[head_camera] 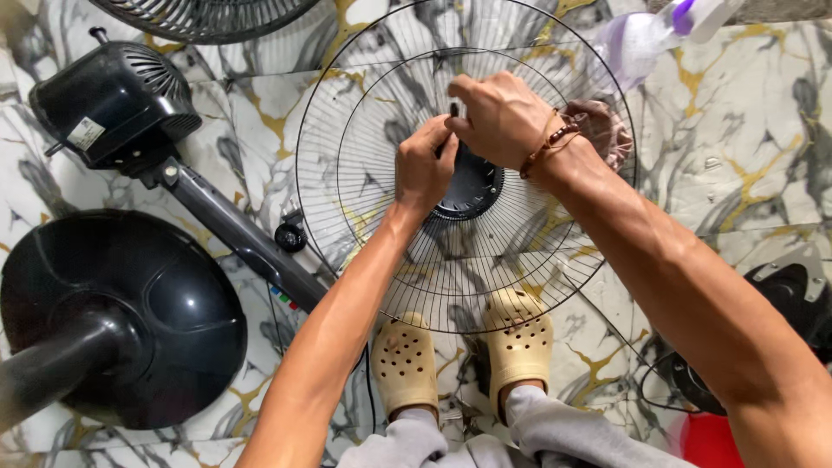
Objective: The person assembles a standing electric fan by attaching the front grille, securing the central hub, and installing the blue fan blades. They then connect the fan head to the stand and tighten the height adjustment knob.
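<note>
A round wire fan guard [364, 121] stands upright on the marble floor in front of my feet, with a black centre disc [472, 186]. My left hand [423, 165] grips the wires and disc edge at the middle. My right hand [496, 117], with a beaded bracelet on the wrist, is closed on a small dark tool [453, 110] held against the guard's centre. The tool's tip is hidden between my hands.
A dismantled black fan lies at left: motor housing [117, 100], pole [234, 230] and round base [130, 316]. Another guard [204, 17] sits at top. A purple spray bottle [646, 39] is top right, a black part [793, 299] and red object [706, 438] at right.
</note>
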